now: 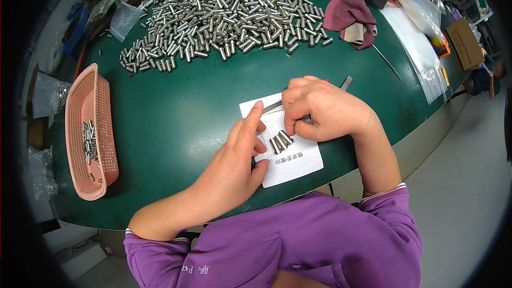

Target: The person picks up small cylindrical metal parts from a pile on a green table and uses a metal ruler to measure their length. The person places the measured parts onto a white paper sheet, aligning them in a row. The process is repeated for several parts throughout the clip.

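The left hand (237, 156) lies loosely spread, thumb apart from fingers, right beside a short row of pins (279, 143), smooth shiny metal cylinders on flat white paper (293, 168). The right hand (328, 108) curls in at the row; whether it's pinching one, I can't tell. Leftward, a pink latticed basket (109, 154)! Beyond, a glinting heap (224, 16) and crumpled maroon cloth (349, 10).

Shirt (234, 232): purple, creased in front
Sleeves (393, 218): purple, short, ending near the elbows
Cuffs (385, 193): thin white trim
Marking (202, 270): small white characters, left side
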A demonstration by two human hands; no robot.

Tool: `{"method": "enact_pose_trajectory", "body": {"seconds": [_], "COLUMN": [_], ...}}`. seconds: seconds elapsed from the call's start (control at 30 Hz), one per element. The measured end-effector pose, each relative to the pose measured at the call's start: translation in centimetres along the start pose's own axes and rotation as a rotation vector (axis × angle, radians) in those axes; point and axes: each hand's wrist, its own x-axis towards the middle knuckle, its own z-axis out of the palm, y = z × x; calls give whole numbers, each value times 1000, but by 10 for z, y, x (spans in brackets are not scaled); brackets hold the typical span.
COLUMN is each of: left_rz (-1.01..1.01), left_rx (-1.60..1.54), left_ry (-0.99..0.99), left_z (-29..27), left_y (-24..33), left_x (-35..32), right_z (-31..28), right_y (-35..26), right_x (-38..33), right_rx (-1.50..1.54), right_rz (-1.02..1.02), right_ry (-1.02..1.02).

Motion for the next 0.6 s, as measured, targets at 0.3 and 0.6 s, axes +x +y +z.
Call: {"method": "enact_pose_trajectory", "body": {"seconds": [0.3, 0.6], "left_rz": [-46, -71], "left_rx": [44, 64], "left_ry": [-15, -22], "left_z": [-1, -4], "left_y": [-2, -2], "left_x": [-1, -1], "right_z": [3, 6], "right_y": [0, -3], "right_x": [1, 3], "right_rx": [29, 21], "right_rz": [-42, -74], "right_ry": [5, 2]}}
